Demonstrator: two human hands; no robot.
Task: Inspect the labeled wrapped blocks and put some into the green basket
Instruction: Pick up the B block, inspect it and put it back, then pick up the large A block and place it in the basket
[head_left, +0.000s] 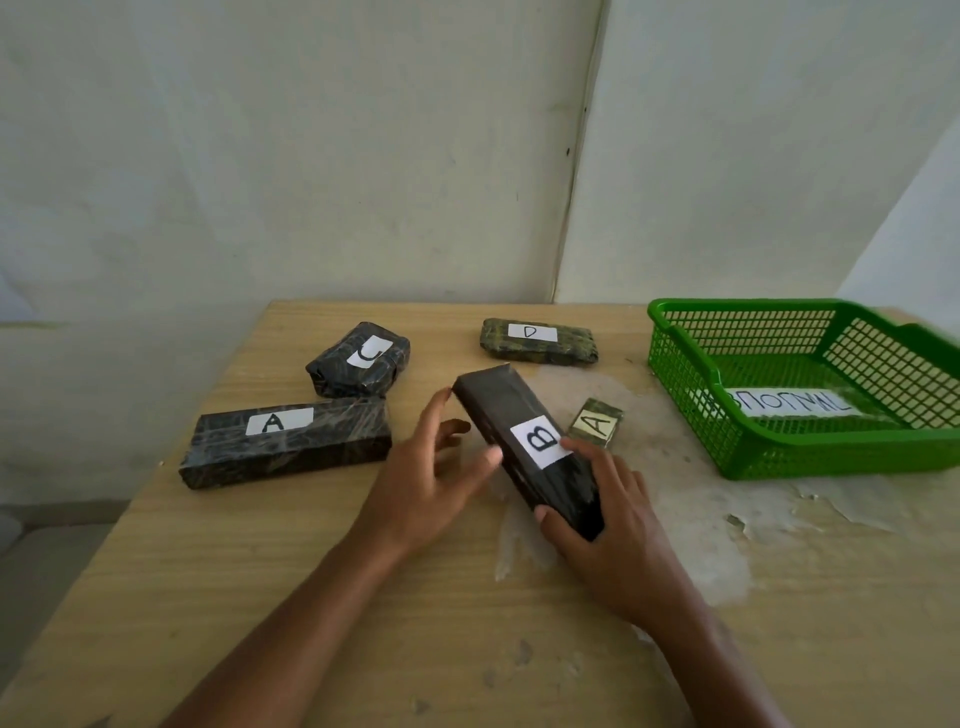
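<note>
Inspection step in hand, by my judgement. Block B (530, 447) — long, dark-wrapped, white label facing up — sits between both hands at mid-table, angled with its far end pointing away and left. Whether its underside rests on the table (260, 597) or is slightly raised cannot be told. The right hand (602, 525) grips the near end, thumb on the left edge and fingers curled over the top beside the label. The left hand (431, 478) is at the block's left side with fingers spread loosely; the thumb tip touches the edge near the label, the other fingers appear clear of it.

Remaining stock, all flat on the table: long block A (285, 441) at left, block C (358, 358) just behind it, block D (540, 340) at the far centre, and a small block A (597, 423) just right of block B.

The green basket (685, 358) stands well to the right. No block is visible in it — only a paper label on its floor, the text not legible.

If block B is selected, the next move calls for a firm hold at the near end, a lift clear of small block A, and a carry rightward over the basket's near wall.
</note>
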